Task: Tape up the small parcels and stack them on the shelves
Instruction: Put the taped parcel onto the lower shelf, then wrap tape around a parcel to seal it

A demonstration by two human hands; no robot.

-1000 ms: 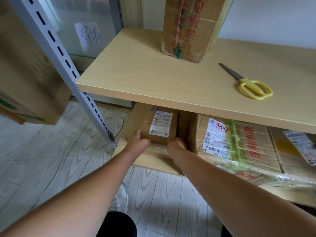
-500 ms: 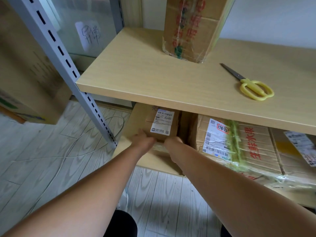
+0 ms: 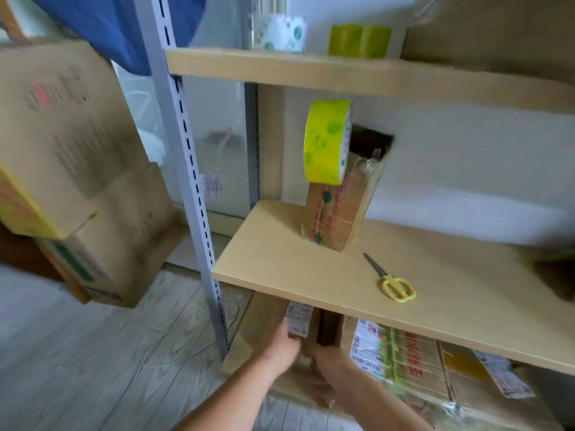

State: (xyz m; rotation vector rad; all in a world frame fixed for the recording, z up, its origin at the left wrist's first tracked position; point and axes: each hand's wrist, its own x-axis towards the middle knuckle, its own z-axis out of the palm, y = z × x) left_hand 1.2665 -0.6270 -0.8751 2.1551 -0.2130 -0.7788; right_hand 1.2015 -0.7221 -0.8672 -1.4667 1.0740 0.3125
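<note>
- Hands: your left hand (image 3: 284, 345) and right hand (image 3: 326, 357) both sit on the small parcel (image 3: 300, 321) at the left end of the bottom shelf (image 3: 231, 362), just under the front edge of the middle shelf (image 3: 311, 293).
- Fingers: left ones lie against the parcel's left face; right ones are hidden behind the hand. You cannot tell whether either hand clamps or only pushes; the frame is motion-blurred.
- Key relation: parcel lies straight ahead of both sets of fingertips, further in under the middle shelf. Left hand is on its left side, right hand at its near right corner, so both are equally close. Long axis cannot be judged, since most of the parcel is hidden.
- Neighbour: large taped carton (image 3: 404, 359) stands just right of the parcel with a dark gap between them.
- Labels: white shipping label with barcode on the parcel's top, too blurred to read. The carton carries a barcode label and red Chinese print, partly readable as 生鲜水果.
- Judgement: parcel looks nearly seated; the remaining move is a short push inward.
- Also noted: yellow scissors (image 3: 396, 286) on the middle shelf near its front edge; yellow-green tape roll (image 3: 326, 141) atop an upright box (image 3: 337, 213).
</note>
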